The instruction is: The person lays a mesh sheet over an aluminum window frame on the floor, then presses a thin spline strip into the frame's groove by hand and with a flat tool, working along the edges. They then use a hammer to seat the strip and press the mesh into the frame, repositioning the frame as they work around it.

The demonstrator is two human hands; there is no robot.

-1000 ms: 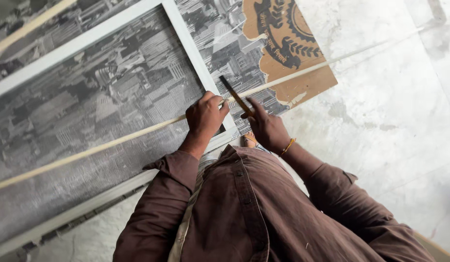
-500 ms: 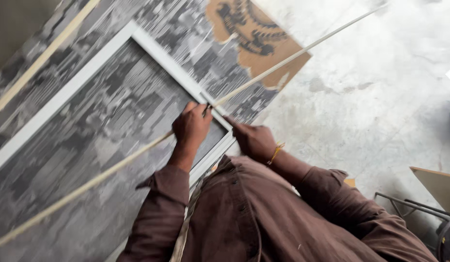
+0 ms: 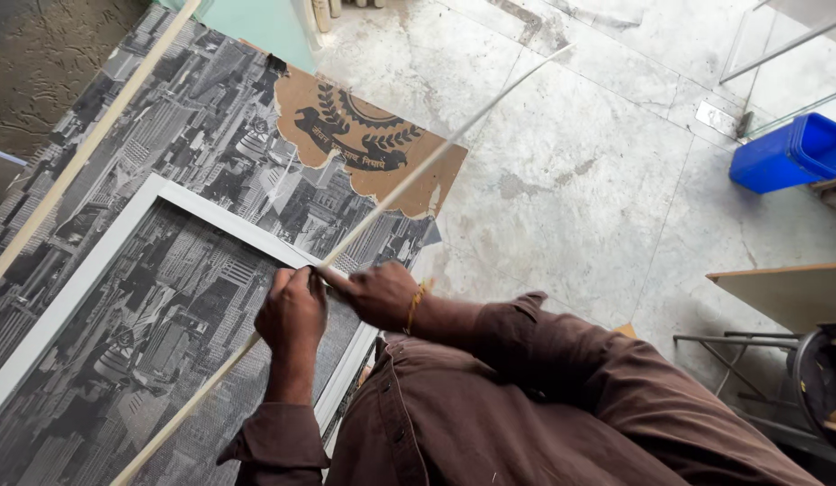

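I saw the left hand [image 3: 293,310] and right hand [image 3: 375,292] both gripping a thin pale strip [image 3: 409,175], running from seven to one o'clock above the white-framed cityscape panel [image 3: 166,297] on the marble floor [image 3: 598,180]; a blue bin [image 3: 787,153] sat at two o'clock.

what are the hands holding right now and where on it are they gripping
Both the left hand and the right hand grip the long pale strip side by side at one spot along its length, far from either end, above the white frame.

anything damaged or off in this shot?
Yes: the printed sheet is torn away at its far corner, baring brown board with ragged edges. Both hands, left and right, grip a thin strip.
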